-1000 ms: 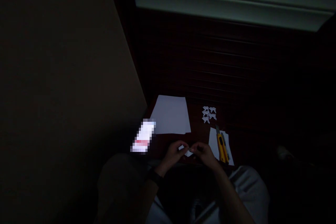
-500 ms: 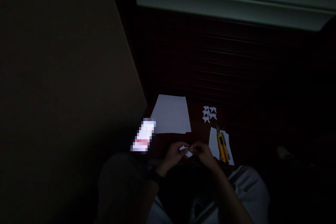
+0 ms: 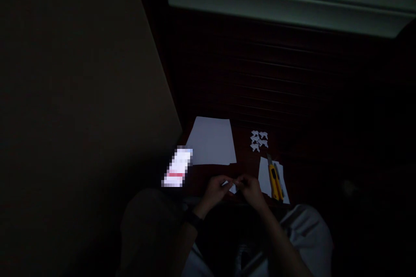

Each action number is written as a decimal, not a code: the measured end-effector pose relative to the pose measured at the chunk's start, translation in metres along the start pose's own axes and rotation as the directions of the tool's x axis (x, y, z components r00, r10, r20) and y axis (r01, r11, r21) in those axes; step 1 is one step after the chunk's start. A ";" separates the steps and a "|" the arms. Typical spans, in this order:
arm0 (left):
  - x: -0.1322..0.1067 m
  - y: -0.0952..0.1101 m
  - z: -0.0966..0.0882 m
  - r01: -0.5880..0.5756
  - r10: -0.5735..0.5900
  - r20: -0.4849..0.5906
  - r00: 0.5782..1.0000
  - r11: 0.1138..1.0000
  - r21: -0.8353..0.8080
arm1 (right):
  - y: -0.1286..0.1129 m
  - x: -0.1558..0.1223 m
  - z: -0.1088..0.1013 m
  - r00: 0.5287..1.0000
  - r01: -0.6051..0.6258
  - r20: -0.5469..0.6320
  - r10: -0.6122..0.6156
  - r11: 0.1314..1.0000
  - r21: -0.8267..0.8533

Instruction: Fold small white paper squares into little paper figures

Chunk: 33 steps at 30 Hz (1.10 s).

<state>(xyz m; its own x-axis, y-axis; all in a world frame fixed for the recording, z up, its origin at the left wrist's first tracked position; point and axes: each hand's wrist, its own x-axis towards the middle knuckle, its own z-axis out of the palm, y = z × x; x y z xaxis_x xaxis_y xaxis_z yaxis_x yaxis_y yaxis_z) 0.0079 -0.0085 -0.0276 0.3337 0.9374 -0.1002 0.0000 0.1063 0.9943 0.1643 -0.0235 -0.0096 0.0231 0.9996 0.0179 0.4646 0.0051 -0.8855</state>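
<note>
Between my two hands is a small piece of white paper point(image 3: 233, 188), partly hidden by the fingers. My left hand point(image 3: 216, 189) pinches it from the left, and a dark band circles that wrist. From the right, my right hand point(image 3: 251, 188) grips the same paper, its fingertips meeting those of the left. Just right of my right hand lies a yellow utility knife point(image 3: 276, 180) with its blade pointing away from me. Under the knife are white paper sheets point(image 3: 264, 177). Farther back sit several small folded white paper figures point(image 3: 259, 140) in a cluster.
A stack of larger white sheets point(image 3: 212, 140) lies at the back left of the dark table point(image 3: 245, 166). A lit, pixelated phone screen point(image 3: 178, 168) is at the left edge. A pale wall point(image 3: 97, 73) rises on the left. The scene is very dim.
My right hand has shifted slightly left and inward over the small paper. The paper shows at a slightly different angle. The other things have stayed in place.
</note>
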 end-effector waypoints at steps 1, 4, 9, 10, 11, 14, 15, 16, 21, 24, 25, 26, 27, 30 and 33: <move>0.000 -0.001 0.000 -0.006 0.006 -0.008 1.000 1.000 0.004 | 0.001 0.000 0.002 1.000 -0.013 -0.025 0.013 1.000 -0.002; 0.000 -0.001 0.000 -0.022 0.022 -0.015 1.000 1.000 0.000 | 0.001 -0.001 0.008 0.996 -0.050 -0.076 0.051 0.999 0.009; -0.001 0.000 0.000 -0.012 0.012 -0.029 0.999 1.000 0.006 | -0.002 -0.003 0.012 0.987 -0.097 -0.122 0.103 0.994 0.050; -0.001 -0.001 0.000 -0.001 0.001 -0.040 0.999 1.000 0.007 | -0.002 -0.003 0.012 0.987 -0.103 -0.120 0.110 0.993 0.064; -0.001 -0.001 0.000 0.013 -0.013 -0.048 0.999 1.000 -0.001 | -0.001 -0.002 0.011 0.987 -0.108 -0.111 0.117 0.991 0.079; 0.000 -0.002 0.003 0.054 -0.058 -0.051 0.997 0.996 -0.076 | 0.004 0.000 0.007 0.987 -0.136 -0.064 0.147 0.981 0.141; 0.000 -0.003 0.004 0.062 -0.067 -0.048 0.997 0.992 -0.108 | 0.006 0.001 0.005 0.986 -0.149 -0.049 0.159 0.974 0.171; 0.000 -0.002 0.005 0.065 -0.072 -0.046 0.996 0.989 -0.136 | 0.008 0.002 0.004 0.984 -0.163 -0.032 0.173 0.966 0.200; -0.001 0.003 0.005 0.061 -0.067 -0.024 0.997 0.977 -0.202 | 0.011 0.002 0.003 0.977 -0.194 -0.029 0.211 0.939 0.285; -0.002 0.007 0.004 0.060 -0.064 -0.015 0.998 0.975 -0.216 | 0.011 0.000 0.004 0.978 -0.172 -0.068 0.198 0.946 0.276; -0.002 0.008 0.004 0.059 -0.064 -0.015 0.998 0.975 -0.216 | 0.012 0.000 0.005 0.978 -0.167 -0.076 0.193 0.948 0.270; -0.002 0.008 0.004 0.059 -0.064 -0.013 0.998 0.975 -0.215 | 0.012 0.000 0.005 0.979 -0.163 -0.078 0.190 0.950 0.266; -0.002 0.008 0.004 0.058 -0.063 -0.016 0.998 0.975 -0.213 | 0.013 -0.001 0.006 0.980 -0.160 -0.076 0.186 0.951 0.264; -0.002 0.007 0.006 0.050 -0.060 -0.040 0.997 0.976 -0.211 | 0.015 0.000 0.006 0.982 -0.149 -0.078 0.175 0.954 0.259; -0.001 0.008 0.008 0.035 -0.049 -0.062 0.997 0.978 -0.208 | 0.014 0.001 0.006 0.983 -0.129 -0.095 0.159 0.956 0.264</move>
<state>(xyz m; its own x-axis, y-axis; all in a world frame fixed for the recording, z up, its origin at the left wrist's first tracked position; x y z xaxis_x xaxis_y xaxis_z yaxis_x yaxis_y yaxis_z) 0.0147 -0.0115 -0.0192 0.2740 0.9499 -0.1507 -0.1842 0.2056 0.9611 0.1652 -0.0224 -0.0245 0.1808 0.9803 -0.0792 0.2073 -0.1167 -0.9713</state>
